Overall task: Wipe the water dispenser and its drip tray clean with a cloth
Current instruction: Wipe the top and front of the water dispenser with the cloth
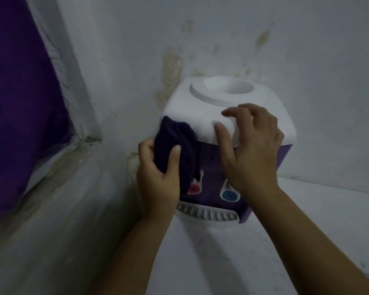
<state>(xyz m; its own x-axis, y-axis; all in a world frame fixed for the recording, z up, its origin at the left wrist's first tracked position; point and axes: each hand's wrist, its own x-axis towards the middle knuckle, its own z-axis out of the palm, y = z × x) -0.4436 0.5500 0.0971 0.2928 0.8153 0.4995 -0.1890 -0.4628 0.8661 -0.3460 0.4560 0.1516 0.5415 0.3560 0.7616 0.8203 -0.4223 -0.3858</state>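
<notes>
Both forearms reach up from the lower frame. Left hand (158, 173) grips a dark cloth (177, 150) against the water dispenser (200, 116) at centre; right hand (251, 150), fingers spread, rests on its white top above the drip tray (207, 213).

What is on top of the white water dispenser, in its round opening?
The water dispenser carries no bottle; its round opening looks empty, though its bottom is hidden. The right hand touches the top's front edge.
</notes>
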